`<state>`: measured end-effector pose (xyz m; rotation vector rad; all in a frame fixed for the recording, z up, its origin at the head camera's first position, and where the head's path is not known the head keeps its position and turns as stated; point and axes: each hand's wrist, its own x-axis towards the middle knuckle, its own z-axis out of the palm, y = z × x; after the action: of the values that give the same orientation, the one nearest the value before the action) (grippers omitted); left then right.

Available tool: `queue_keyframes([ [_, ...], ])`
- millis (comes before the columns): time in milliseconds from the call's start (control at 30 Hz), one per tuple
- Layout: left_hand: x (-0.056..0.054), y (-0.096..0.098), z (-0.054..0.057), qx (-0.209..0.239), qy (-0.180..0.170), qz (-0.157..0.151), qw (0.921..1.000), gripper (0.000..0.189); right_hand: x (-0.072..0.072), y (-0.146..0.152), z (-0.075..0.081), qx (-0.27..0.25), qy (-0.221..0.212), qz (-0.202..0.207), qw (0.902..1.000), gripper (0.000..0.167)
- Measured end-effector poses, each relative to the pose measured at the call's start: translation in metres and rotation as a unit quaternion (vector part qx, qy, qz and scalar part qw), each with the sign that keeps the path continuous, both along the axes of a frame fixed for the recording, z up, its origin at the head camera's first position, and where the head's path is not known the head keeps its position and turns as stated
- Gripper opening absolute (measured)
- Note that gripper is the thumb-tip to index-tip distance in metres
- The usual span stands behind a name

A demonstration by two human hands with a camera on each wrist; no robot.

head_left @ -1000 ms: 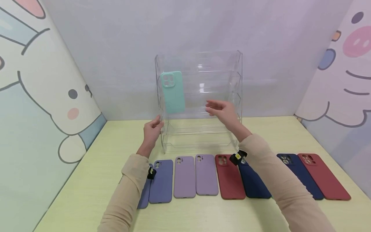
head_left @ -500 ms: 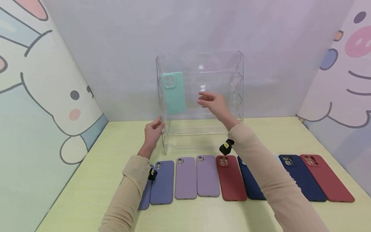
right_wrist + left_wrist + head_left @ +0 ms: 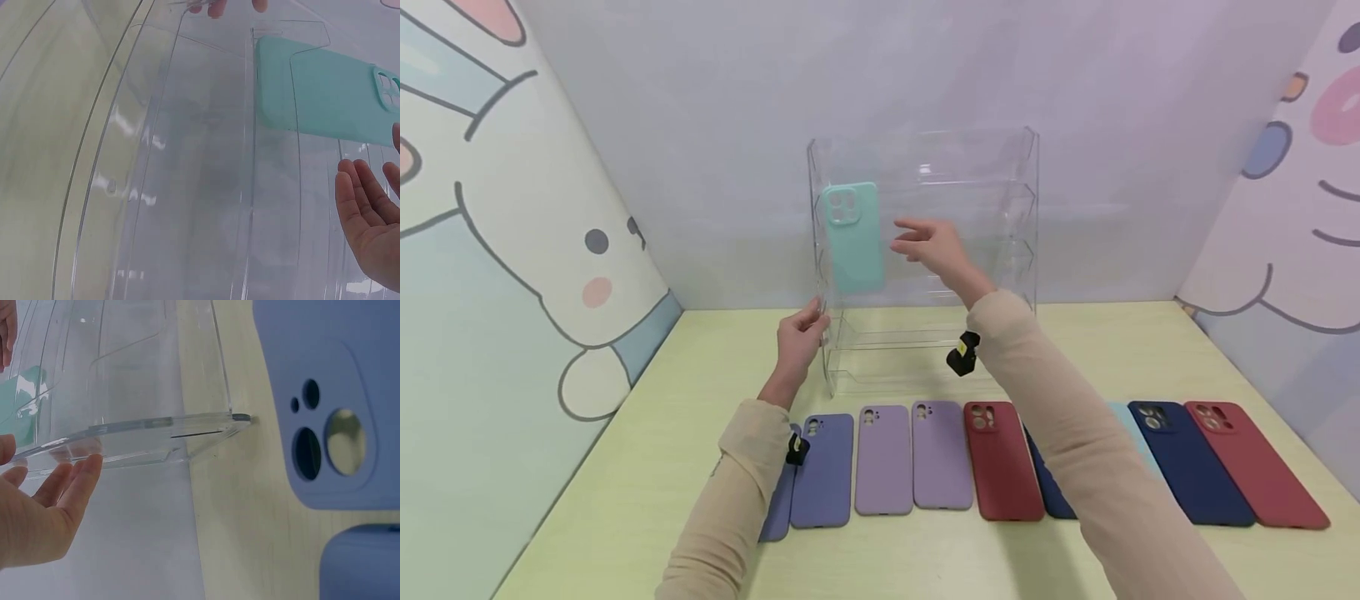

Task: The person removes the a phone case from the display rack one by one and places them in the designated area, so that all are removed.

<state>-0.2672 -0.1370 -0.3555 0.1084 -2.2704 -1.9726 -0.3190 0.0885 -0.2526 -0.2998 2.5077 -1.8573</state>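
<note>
A clear acrylic display rack [image 3: 917, 335] with several tiers stands at the back of the table. In its upper left part leans a mint green phone case [image 3: 859, 250], camera cutout up. My left hand [image 3: 799, 340] holds the rack's left side, thumb and fingers on either side of the panel edge, as the left wrist view shows at the side panel [image 3: 150, 423]. My right hand [image 3: 936, 248] hovers just right of the mint case, its fingers loosely extended and apart from it. Nothing lies between those fingers in the right wrist view.
Phone cases lie in a row in front of the rack: blue-violet [image 3: 822, 471], lilac [image 3: 884, 460], red [image 3: 1004, 461], navy [image 3: 1191, 462], and another red [image 3: 1257, 464] at the far right. My right sleeve partly covers a navy and a light blue case [image 3: 1138, 433].
My right hand has moved left and upward across the rack towards the mint phone case. The left hand stays on the rack's side, and the case has not moved.
</note>
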Motion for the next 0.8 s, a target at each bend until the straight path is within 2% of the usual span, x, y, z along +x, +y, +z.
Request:
queue_keyframes([
  [267, 0.003, 0.001, 0.001, 0.006, 0.010, -0.004, 0.9999, 0.040, -0.001, -0.014, 0.003, -0.003, -0.012, 0.008, 0.9999, 0.052],
  [533, 0.004, 0.001, 0.000, -0.002, 0.011, -0.009, 0.9999, 0.040, -0.001, -0.021, 0.001, 0.001, 0.003, -0.006, 1.0000, 0.050],
  [800, 0.005, 0.000, 0.002, 0.008, 0.016, -0.014, 0.9997, 0.040, -0.004, -0.027, -0.002, -0.014, 0.005, -0.023, 0.9996, 0.045],
])
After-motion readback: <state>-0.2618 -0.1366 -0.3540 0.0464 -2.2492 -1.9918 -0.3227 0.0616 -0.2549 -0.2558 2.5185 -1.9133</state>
